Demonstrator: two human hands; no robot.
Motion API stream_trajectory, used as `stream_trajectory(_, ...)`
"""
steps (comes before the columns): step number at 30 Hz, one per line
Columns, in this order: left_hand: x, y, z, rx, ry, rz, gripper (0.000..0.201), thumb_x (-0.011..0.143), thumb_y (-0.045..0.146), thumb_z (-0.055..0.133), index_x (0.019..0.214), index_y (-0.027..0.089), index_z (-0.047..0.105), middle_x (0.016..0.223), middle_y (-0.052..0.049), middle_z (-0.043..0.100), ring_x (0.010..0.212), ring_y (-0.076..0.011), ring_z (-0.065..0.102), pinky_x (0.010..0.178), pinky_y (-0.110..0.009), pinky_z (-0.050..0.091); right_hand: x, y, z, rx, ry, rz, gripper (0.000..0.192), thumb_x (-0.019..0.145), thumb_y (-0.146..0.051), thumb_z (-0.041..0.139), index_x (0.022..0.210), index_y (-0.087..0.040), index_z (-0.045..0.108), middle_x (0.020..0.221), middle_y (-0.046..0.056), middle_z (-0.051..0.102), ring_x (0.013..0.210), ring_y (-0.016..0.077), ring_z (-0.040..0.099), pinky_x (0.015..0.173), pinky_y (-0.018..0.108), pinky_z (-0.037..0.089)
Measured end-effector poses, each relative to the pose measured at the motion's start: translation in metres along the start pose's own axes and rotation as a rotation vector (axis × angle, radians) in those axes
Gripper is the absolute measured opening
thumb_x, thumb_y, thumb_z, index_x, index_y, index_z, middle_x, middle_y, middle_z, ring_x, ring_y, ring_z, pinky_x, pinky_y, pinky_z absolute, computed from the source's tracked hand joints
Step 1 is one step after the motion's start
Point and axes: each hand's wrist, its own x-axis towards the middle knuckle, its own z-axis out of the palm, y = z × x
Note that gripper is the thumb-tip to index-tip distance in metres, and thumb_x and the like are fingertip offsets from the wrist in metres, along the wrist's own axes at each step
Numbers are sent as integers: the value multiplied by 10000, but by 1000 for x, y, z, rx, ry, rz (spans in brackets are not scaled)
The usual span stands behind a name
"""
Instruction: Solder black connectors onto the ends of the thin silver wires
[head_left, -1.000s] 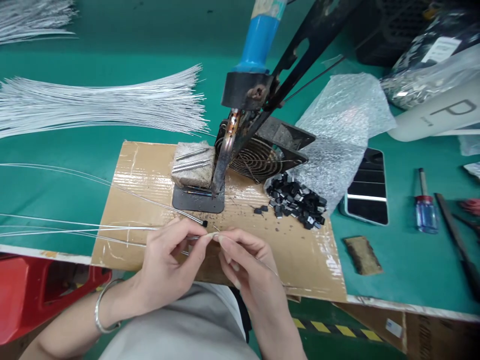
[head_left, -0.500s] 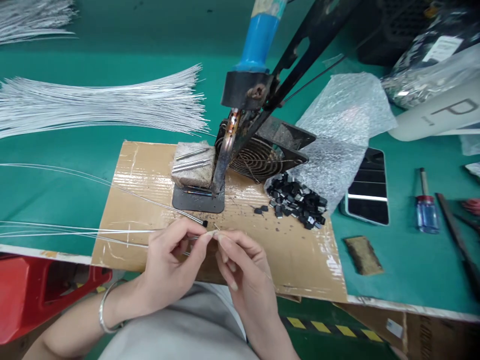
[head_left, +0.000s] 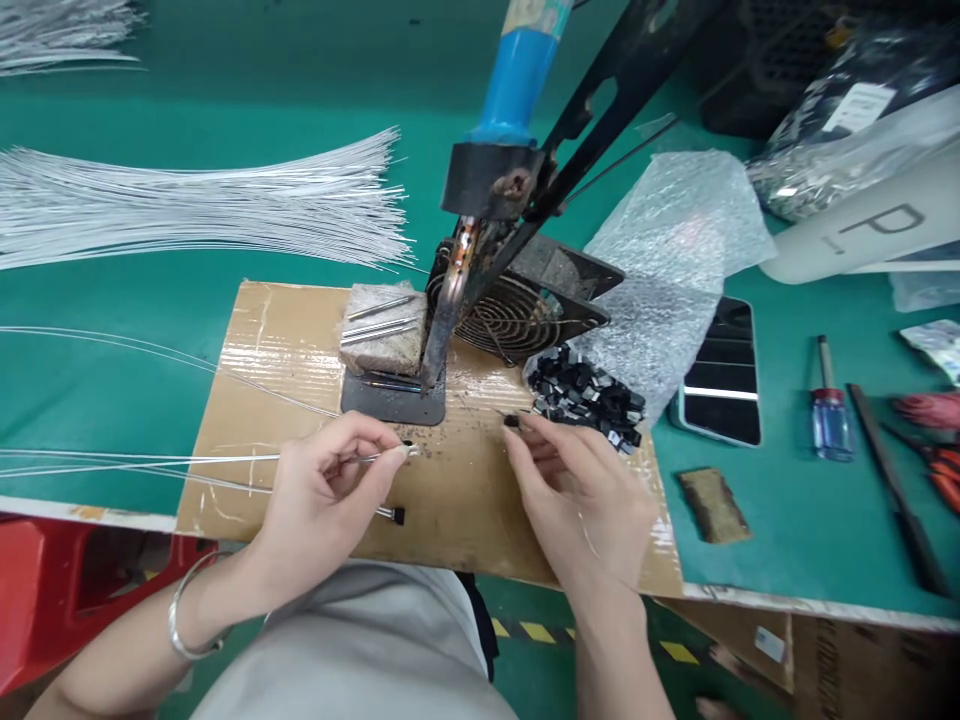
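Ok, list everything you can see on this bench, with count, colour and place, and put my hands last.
cardboard sheet: one, brown, bench front
wires: many, white, left
soldering iron: one, blue handle, on stand, centre
fan: one, black, behind stand
small clips: pile, black, right of cardboard
bubble wrap: one, clear
phone: one, black
screwdriver: one, blue
left hand: pinches thin wire
right hand: fingertips at loose clip

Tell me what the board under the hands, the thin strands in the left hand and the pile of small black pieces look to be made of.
Board: brown cardboard under glossy clear tape, judging by the shiny wrinkled streaks.
Strands pinched in the left hand: thin, stiff, silvery-white, likely metal wire or coated wire.
Black pieces by the right hand: probably moulded plastic, with dull-glossy facets.
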Motion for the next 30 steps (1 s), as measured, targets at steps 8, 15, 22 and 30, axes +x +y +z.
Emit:
stream_trajectory(8, 0, 1, -1, 4, 13, 17, 95, 913, 221, 686, 833, 192, 728, 699, -32, 703, 568, -119, 564, 454, -215, 372, 10, 10, 7, -160, -23, -111, 170, 1000, -262, 624, 916, -187, 751, 772, 42, 700, 663, 157, 631, 669, 293, 509)
stream_trajectory(15, 2, 5, -1, 36, 6, -22, 103, 909, 225, 682, 820, 192, 723, 678, -20, 694, 555, -115, 556, 457, -214, 375, 2, 1, 5, 13, 40, 123, 197, 996, -333, 635, 932, -171, 725, 718, 19, 701, 521, 126, 615, 515, 261, 519)
stream_trajectory(22, 6, 9, 0, 72, 7, -40, 108, 894, 225, 672, 806, 184, 717, 677, -18, 689, 552, -112, 546, 470, -222, 367, -4, -41, 6, 689, 55, 476, 65, 828, -262, 822, 875, -217, 826, 656, -3, 736, 495, 129, 665, 470, 232, 585)
stream_trajectory(30, 5, 10, -4, 17, -51, -101, 128, 907, 255, 689, 803, 183, 698, 701, -15, 686, 573, -114, 560, 485, -222, 378, -4, -66, 14, 888, -143, 564, 40, 860, -252, 806, 828, -267, 824, 546, -53, 674, 426, 63, 596, 433, 123, 517)
